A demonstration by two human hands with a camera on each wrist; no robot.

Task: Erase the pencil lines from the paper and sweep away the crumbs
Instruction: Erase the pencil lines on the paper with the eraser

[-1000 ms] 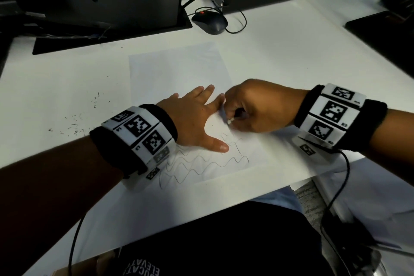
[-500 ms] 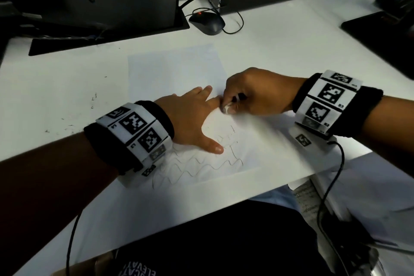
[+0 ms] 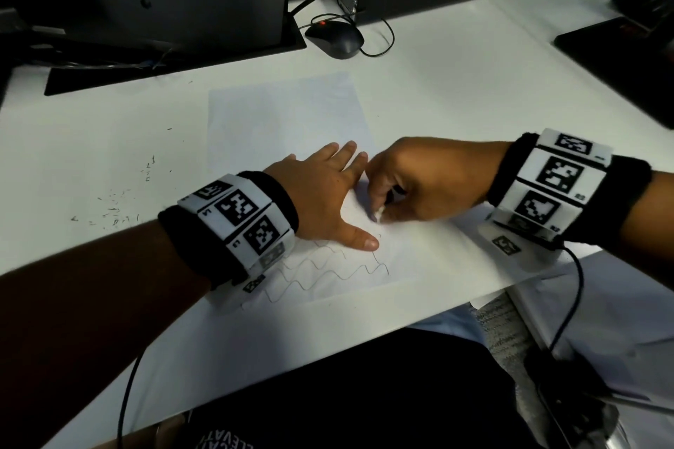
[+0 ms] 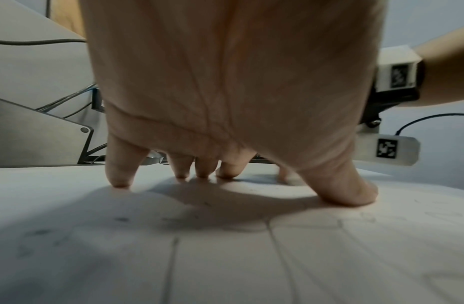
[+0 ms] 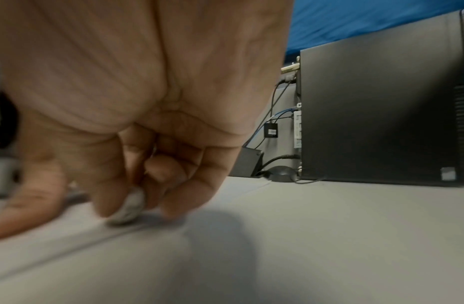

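Paper (image 3: 288,120), a thin white rectangular sheet, lies flat on the smooth white desk (image 3: 456,84), its near part crossed by wavy grey pencil lines (image 3: 328,273) that run just below the pinch and partly under the left wrist. Small dark crumbs (image 3: 113,208) speckle the desk well to the left of both hands.

The left hand (image 3: 328,193) lies palm down on the sheet, fingers straight and spread, thumb splayed toward the lines; in the left wrist view its fingertips (image 4: 119,181) press the paper, holding nothing. The right hand (image 3: 423,182) arches over the sheet just beside the left, knuckles up, wrist low near the desk edge. Its thumb and curled fingers are clamped on a small rounded white eraser (image 3: 378,216), whose worn tip touches the paper between the two hands, just above the left thumb. The right wrist view shows the greyish eraser (image 5: 129,207) wedged between the fingers, blurred.

A black computer mouse (image 3: 335,38) sits far beyond the grip.
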